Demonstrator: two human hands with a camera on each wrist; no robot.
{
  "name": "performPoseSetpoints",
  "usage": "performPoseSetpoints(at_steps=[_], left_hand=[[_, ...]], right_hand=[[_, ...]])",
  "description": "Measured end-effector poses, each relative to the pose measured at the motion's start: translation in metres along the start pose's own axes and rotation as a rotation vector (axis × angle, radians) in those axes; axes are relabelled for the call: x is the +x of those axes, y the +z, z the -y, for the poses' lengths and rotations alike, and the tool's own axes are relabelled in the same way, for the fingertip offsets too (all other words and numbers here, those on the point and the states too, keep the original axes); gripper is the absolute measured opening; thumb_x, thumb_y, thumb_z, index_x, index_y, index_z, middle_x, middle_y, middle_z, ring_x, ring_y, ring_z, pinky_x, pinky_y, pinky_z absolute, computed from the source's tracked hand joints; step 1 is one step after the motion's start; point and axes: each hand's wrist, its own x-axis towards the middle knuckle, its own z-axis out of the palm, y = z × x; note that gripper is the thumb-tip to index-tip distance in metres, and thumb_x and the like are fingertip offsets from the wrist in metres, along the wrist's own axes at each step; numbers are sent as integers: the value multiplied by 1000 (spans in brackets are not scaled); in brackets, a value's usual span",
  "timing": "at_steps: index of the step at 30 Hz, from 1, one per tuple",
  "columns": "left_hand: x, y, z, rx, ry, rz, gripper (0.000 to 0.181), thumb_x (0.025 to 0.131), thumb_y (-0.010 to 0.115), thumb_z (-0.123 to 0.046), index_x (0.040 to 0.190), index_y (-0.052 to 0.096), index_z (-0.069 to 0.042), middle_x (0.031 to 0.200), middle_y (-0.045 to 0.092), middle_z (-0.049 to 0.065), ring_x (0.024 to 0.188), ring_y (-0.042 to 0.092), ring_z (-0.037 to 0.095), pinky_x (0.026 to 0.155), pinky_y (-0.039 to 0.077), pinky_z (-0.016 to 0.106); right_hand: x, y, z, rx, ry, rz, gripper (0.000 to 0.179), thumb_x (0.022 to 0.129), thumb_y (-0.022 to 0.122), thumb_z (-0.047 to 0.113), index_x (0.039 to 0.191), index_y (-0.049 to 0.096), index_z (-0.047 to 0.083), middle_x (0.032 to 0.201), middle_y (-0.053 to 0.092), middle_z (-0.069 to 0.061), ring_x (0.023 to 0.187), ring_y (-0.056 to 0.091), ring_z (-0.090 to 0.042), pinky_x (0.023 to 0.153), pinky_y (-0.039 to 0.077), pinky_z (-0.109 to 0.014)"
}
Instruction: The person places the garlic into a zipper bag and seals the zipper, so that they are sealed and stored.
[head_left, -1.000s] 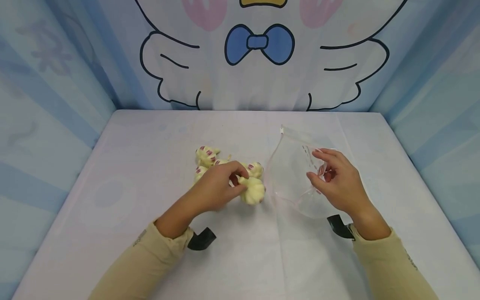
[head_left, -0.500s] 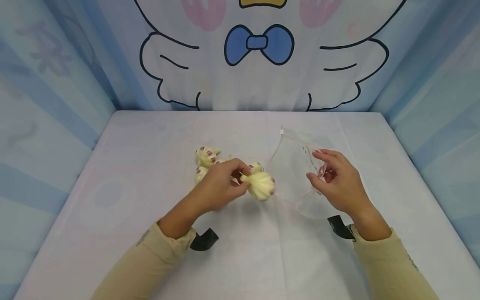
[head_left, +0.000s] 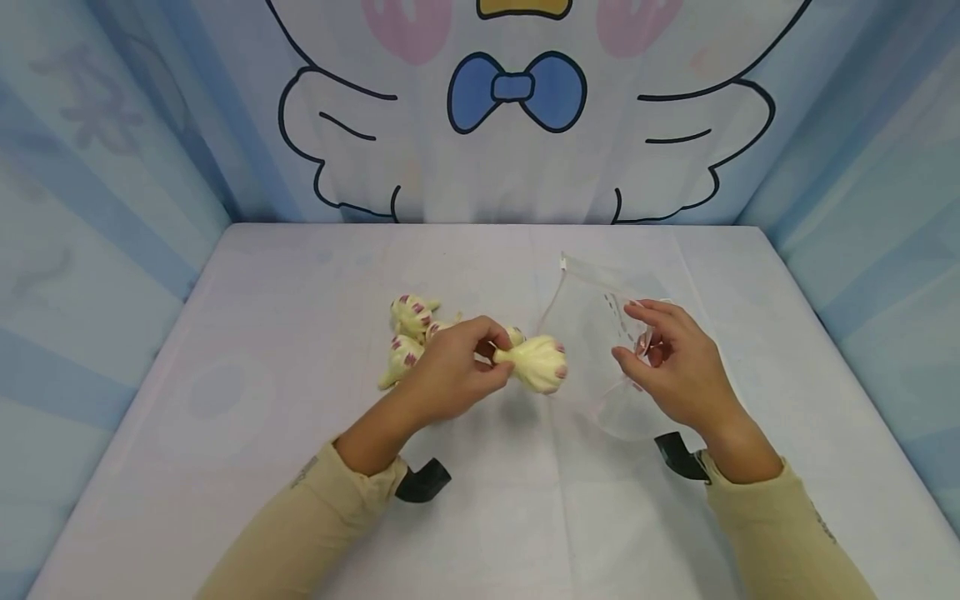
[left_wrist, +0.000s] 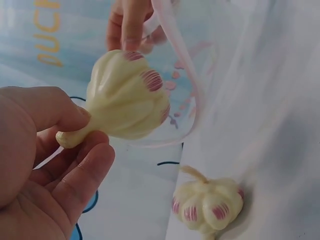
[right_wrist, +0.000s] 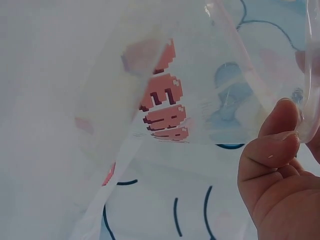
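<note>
White-covered table (head_left: 315,271) spans the station. The clear bag (head_left: 588,325) lies at 3 o'clock from the left hand (head_left: 450,371), its pink edge facing 9 o'clock. The right hand (head_left: 675,358) is nearer the bag and grips its side, forearm directed to 11 o'clock. The left hand pinches a garlic stem, forearm toward 2 o'clock. Loose garlic bulbs (head_left: 411,315) rest at 9 to 11 o'clock from it. The held garlic (head_left: 540,364) points base to 3 o'clock, bagward; contact cannot be confirmed.
</note>
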Motion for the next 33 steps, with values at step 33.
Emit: performPoseSetpoints(at_steps=[33], left_hand=[[15,22,4,186,18,53,10,80,64,-10,88,56,-11,86,52,-2,79,52,9,66,45,17]], right_hand=[[6,-6,12,-18,3,-9,57,76,70,13,128,48,5,119,48,-10,65,43,-12,55,42,-12]])
